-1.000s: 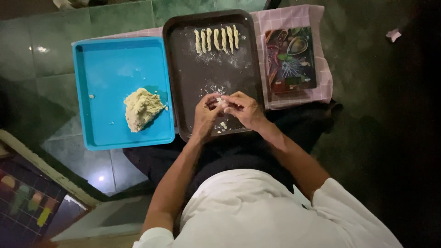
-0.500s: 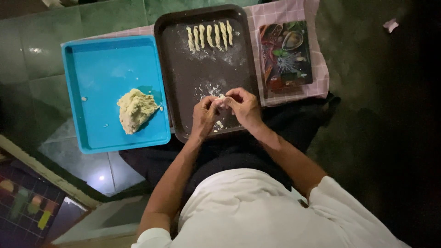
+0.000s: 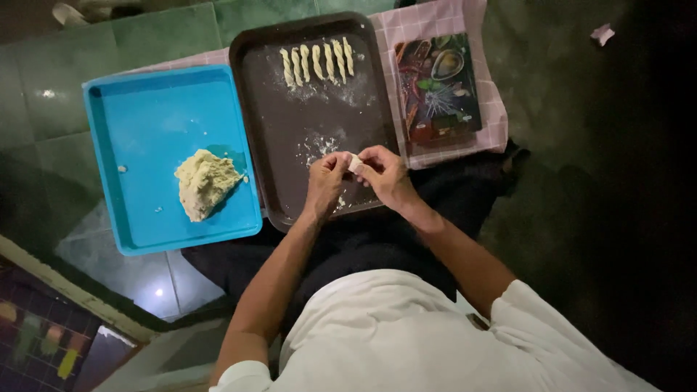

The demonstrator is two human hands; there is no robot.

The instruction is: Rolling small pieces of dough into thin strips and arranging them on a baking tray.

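Note:
My left hand and my right hand meet over the near part of a dark brown tray. Together they pinch a small pale piece of dough between the fingertips. Several twisted dough strips lie in a row at the far end of that tray, with flour dusted around them. A lump of yellowish dough rests on a bright blue tray to the left.
A rectangular board with a colourful food picture lies on a pink checked cloth to the right of the brown tray. Everything sits on a green tiled floor. A scrap of paper lies far right.
The view has shifted slightly, so the trays sit a little lower and to the right. Both hands stay together over the brown tray, working the small dough piece.

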